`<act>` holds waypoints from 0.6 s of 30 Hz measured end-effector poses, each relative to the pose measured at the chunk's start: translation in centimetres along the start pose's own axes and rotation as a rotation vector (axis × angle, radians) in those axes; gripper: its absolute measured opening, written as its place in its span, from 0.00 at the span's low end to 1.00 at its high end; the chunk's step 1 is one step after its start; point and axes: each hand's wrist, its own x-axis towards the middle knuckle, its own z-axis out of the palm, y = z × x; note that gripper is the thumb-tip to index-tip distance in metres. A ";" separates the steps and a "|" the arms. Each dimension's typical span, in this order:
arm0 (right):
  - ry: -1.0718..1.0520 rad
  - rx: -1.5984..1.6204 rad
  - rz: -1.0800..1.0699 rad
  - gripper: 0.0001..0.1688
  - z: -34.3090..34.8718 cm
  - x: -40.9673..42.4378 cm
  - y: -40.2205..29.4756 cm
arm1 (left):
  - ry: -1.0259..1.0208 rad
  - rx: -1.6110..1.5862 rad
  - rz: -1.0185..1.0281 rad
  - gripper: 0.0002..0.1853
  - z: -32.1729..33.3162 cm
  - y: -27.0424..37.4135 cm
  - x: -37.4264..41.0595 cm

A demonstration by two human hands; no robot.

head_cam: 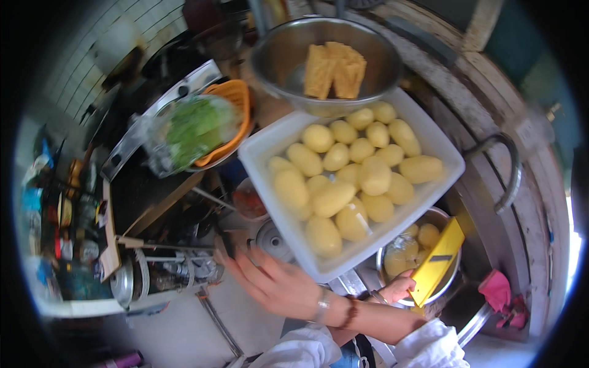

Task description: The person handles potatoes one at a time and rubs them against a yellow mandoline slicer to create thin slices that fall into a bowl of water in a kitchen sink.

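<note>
My left hand (396, 289) grips the lower end of a yellow plastic mandoline slicer (438, 263), its dark blade slot facing up. The slicer slants over a steel pot (455, 276) with potatoes (429, 235) in it. My right arm crosses over the left one, so my right hand (271, 280) is out to the left, blurred. A dark object (226, 241) shows between its thumb and fingers; whether it is held is unclear. Just beyond my hands stands a white plastic tub (294, 250) of peeled potatoes (333, 198).
A steel bowl (276, 69) with dried tofu-skin sticks (336, 71) stands behind the tub. Bagged greens (195, 126) lie on an orange basket (248, 99) at left. A faucet (511, 175) curves at right, above the sink's pink cloth or glove (496, 290).
</note>
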 end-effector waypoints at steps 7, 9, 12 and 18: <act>-0.080 -0.069 0.329 0.22 -5.7 -12.1 -2.2 | -0.087 0.043 0.071 0.34 -0.6 0.8 -0.8; -0.250 -0.294 1.032 0.17 -10.4 -18.5 -1.1 | -0.009 0.195 0.016 0.35 -0.9 2.8 -2.7; 0.204 -0.737 1.168 0.17 -16.5 -28.4 0.4 | 0.091 0.129 0.059 0.36 2.6 4.3 -6.7; 0.013 -0.586 1.785 0.15 -16.1 -44.6 2.1 | 0.195 0.300 0.131 0.37 6.3 8.2 -13.3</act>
